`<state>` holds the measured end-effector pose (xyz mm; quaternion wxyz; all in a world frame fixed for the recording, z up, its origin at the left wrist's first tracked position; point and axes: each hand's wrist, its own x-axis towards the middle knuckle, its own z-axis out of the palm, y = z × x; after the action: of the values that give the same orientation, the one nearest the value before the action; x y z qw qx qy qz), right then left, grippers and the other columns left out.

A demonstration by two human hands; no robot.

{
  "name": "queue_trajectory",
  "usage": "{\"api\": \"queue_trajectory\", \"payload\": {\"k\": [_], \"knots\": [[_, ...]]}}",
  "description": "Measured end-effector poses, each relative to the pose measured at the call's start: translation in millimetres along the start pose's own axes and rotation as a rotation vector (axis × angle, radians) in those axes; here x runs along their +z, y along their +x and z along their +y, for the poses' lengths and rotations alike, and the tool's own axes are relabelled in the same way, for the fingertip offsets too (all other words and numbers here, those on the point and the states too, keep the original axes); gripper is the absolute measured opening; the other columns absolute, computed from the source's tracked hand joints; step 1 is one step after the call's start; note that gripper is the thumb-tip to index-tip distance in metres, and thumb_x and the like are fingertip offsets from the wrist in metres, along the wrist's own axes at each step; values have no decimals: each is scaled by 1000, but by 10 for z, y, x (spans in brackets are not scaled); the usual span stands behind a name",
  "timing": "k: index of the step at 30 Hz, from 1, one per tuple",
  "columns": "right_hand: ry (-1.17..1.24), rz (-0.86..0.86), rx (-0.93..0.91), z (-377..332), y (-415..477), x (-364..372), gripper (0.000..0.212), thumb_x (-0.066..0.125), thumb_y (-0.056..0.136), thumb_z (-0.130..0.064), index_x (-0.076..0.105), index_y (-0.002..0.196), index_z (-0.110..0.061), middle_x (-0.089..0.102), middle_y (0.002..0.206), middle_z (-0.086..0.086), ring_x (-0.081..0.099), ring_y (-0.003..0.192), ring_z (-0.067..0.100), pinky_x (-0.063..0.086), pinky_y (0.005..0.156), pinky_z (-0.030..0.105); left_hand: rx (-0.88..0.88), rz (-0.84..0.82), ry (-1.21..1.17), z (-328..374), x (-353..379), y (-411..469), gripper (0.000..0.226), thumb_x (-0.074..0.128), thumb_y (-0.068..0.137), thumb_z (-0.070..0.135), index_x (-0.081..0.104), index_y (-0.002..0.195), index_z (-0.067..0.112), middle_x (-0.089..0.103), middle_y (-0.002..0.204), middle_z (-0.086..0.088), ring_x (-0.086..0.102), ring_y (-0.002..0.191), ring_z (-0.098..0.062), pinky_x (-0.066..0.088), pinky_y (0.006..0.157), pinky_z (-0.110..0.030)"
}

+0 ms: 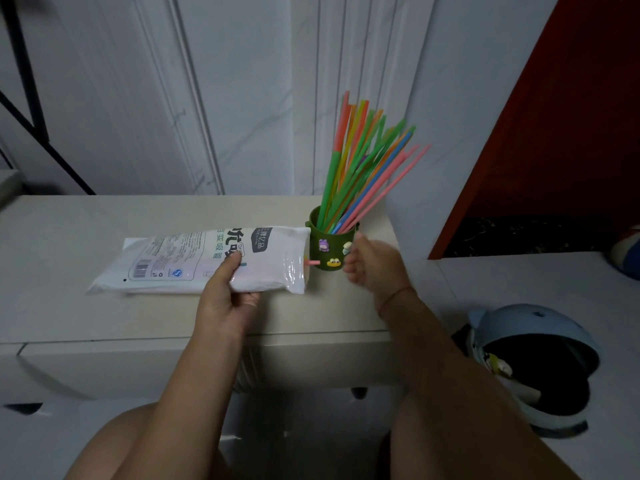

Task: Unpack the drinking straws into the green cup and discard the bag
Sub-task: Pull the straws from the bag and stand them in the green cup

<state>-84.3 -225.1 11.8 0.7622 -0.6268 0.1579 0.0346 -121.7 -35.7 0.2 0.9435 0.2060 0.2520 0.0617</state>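
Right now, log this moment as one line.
left hand: holds bag | right hand: beside green cup | straws: in cup

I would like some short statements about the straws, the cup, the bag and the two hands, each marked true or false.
1. Many coloured straws stand in the green cup. True.
2. The left hand holds the white bag. True.
3. The bag is already in the blue bin. False: it lies on the counter, in the left hand's grip.
4. The right hand is beside the cup. True.
5. The cup lies on its side. False: it stands upright.
6. No straw is left at the bag's mouth. False: one pink straw sticks out.
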Motion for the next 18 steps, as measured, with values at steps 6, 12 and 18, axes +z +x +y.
{"api": "queue_trajectory", "payload": {"k": [6,12,18], "knots": [[419,-284,390,194,-239,224,42,35,100,-33,54,126,-7,61,104,7,59,87,19,51,75,32,116,-129,190,-58,64,-54,31,61,85,-3,63,111,13,71,109,-6,66,107,-19,50,98,-39],[579,-371,453,170,-258,294,40,34,100,-31,55,127,-11,71,92,7,64,84,22,58,58,31,241,-255,385,-63,64,-142,41,63,79,-8,61,116,11,66,120,-14,63,113,-28,49,98,-42],[598,-377,455,193,-217,282,37,32,100,-30,59,117,-10,71,94,8,67,81,23,57,67,32,243,-259,391,-94,102,-171,41,60,81,-10,61,117,10,65,122,-16,60,117,-31,47,101,-45]]}}
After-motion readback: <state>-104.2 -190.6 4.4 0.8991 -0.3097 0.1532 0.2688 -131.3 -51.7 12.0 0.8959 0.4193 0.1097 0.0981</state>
